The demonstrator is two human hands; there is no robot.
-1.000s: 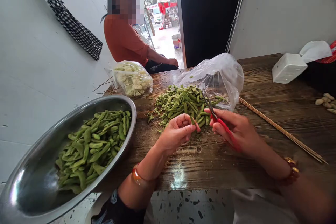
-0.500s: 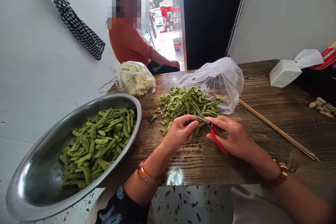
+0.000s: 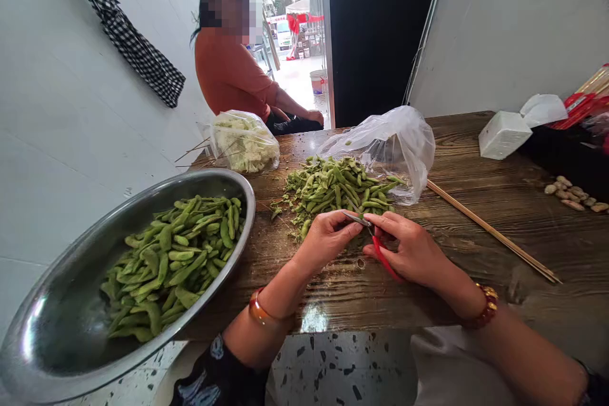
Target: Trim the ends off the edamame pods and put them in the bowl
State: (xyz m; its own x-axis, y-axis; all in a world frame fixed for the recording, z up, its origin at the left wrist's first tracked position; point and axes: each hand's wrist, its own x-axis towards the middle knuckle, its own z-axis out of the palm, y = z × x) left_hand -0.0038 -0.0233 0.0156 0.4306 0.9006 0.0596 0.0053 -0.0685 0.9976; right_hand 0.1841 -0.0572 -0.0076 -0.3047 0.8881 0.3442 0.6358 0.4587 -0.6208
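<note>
My right hand (image 3: 404, 244) is closed round a pair of scissors with red handles (image 3: 384, 259), their metal blades (image 3: 356, 218) pointing left. Close beside the blades, my left hand (image 3: 328, 238) has thumb and fingers pinched together; what they hold is hidden. A small green bit shows at the blades. Just beyond both hands lies a heap of green edamame pods (image 3: 342, 184) on the wooden table. To the left, a large steel basin (image 3: 66, 330) stands tilted in view, with many edamame pods (image 3: 176, 260) inside.
A clear plastic bag (image 3: 404, 146) lies behind the heap, and a bag of pale chopped vegetable (image 3: 242, 139) sits left of it. Thin wooden sticks (image 3: 495, 231), a tissue pack (image 3: 504, 134) and peanuts (image 3: 575, 193) lie right. A person in orange (image 3: 233, 76) sits beyond the table.
The scissors and my right hand have shifted slightly left, closer to my left hand. The view has turned slightly right. The seated person's head has moved a little.
</note>
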